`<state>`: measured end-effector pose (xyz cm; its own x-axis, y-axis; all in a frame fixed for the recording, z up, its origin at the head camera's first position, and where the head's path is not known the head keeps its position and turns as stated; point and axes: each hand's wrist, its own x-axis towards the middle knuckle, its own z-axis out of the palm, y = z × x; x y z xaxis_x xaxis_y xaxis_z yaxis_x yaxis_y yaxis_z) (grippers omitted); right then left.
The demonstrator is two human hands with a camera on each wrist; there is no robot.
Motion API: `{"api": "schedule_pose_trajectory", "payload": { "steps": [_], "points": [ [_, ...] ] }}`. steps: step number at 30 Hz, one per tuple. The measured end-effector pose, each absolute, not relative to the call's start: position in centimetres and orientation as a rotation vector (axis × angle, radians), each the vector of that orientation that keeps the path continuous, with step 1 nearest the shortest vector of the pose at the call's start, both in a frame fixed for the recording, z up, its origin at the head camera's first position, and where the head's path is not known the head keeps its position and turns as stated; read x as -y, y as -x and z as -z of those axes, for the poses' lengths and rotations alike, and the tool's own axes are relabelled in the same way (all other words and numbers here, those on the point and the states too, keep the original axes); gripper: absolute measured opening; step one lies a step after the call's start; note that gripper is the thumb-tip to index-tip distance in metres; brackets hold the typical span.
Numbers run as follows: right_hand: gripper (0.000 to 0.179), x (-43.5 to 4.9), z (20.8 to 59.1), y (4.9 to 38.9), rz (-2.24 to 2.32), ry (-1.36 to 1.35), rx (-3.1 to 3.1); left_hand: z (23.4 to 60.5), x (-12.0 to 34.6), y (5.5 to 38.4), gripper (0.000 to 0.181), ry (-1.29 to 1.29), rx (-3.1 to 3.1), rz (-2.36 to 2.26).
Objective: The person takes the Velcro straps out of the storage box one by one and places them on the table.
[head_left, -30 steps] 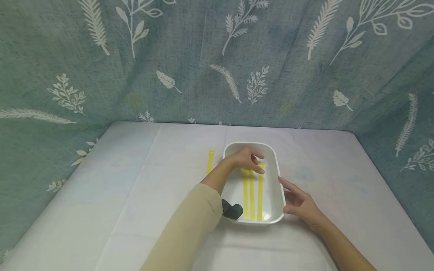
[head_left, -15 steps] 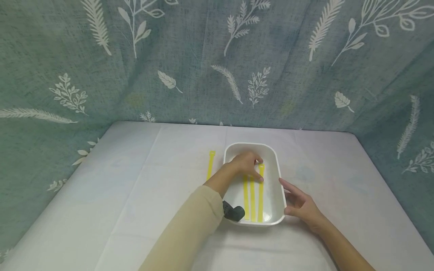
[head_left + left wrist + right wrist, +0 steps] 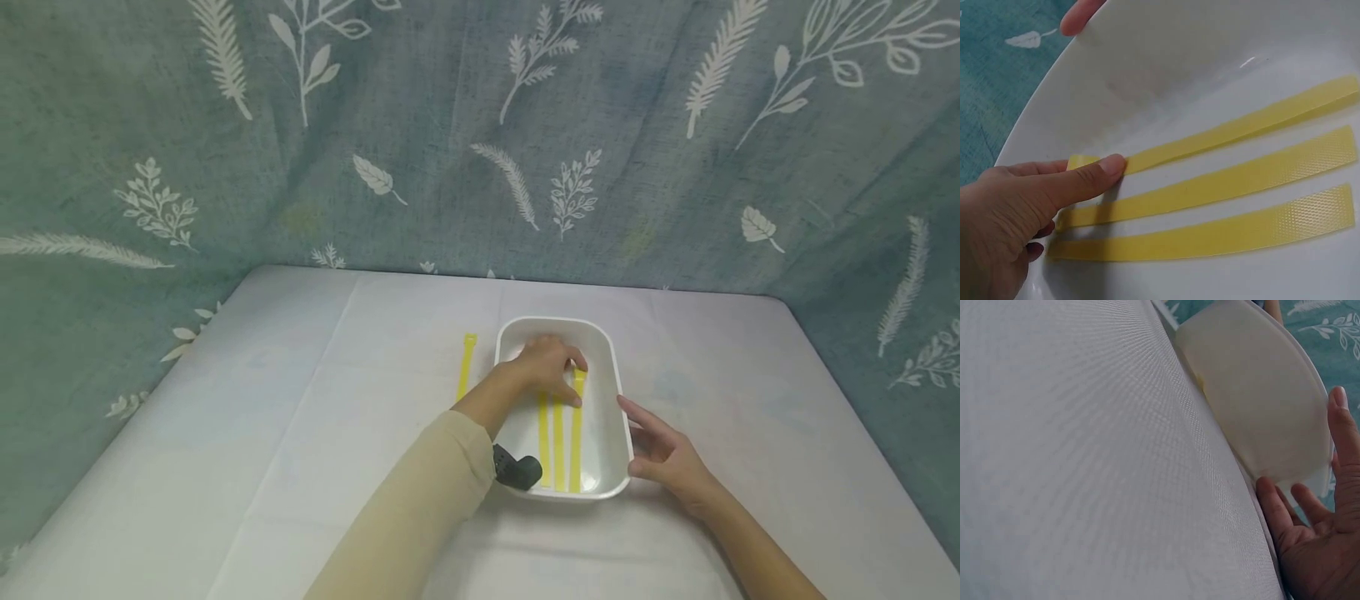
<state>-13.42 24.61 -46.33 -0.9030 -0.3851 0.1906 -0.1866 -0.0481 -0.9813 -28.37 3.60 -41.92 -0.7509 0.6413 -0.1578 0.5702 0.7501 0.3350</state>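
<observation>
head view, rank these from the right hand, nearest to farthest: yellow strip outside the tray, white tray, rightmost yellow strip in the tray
1. White tray: its right rim touches the right hand.
2. Rightmost yellow strip: inside the tray, right of the other strips there.
3. Outside yellow strip: beyond the tray's left side.

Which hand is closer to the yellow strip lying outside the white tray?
Left. The left hand is inside the tray, to the right of the outside strip; the right hand is farther off, at the tray's right wall.
</observation>
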Motion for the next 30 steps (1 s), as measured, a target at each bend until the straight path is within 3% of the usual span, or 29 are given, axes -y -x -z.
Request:
{"api": "schedule_pose_trajectory", "payload": {
  "steps": [8, 21, 30],
  "points": [
    [0.075, -24.6, 46.4, 13.4, 2.112, 0.645, -2.028, 42.0, -3.8, 28.7, 0.038, -0.961, -2.536, -0.681],
    [0.075, -24.5, 46.4, 13.5, 2.119, 0.645, -2.027, 41.0, -3.7, 28.7, 0.044, -0.817, -1.952, -1.276],
    [0.074, -24.6, 46.3, 13.5, 2.123, 0.678, -2.02, 40.5, -3.3, 28.4, 0.053, -0.811, -1.9, -1.377]
  ]
}}
